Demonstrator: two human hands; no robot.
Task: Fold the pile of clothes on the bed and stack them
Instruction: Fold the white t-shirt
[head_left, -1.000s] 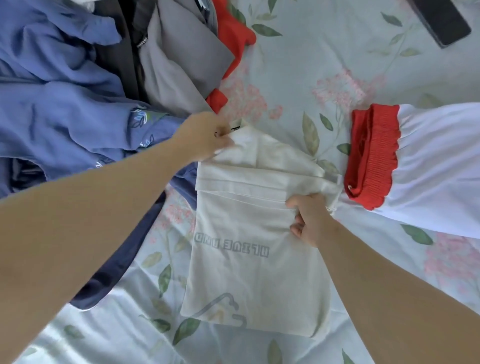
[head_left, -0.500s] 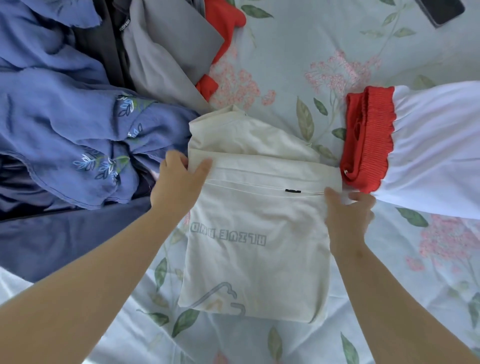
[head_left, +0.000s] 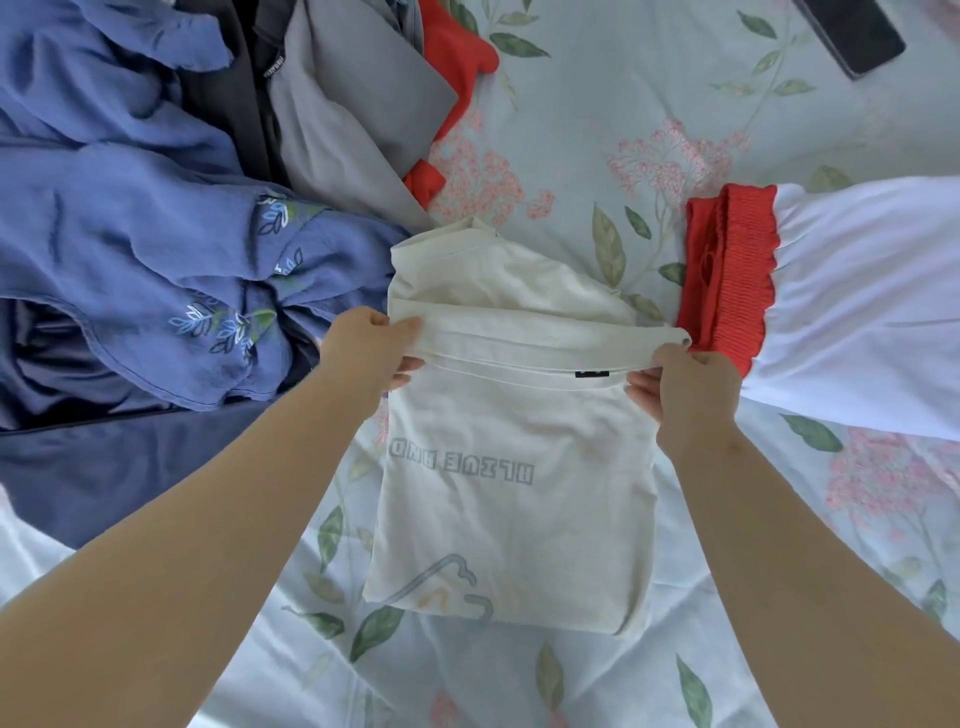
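The cream T-shirt (head_left: 514, 467) at centre bears grey lettering; the bedsheet (head_left: 597, 130) is pale blue with pink flowers and green leaves. Left, a blue garment (head_left: 156, 260) has leaf embroidery; right, white shorts (head_left: 857, 312) have a red waistband (head_left: 732, 270).

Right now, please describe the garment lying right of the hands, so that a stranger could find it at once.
Look at the floral bedsheet, at its right side beside the right hand. There lies a white garment; only it has a gathered red waistband, unlike the cream T-shirt with grey lettering.
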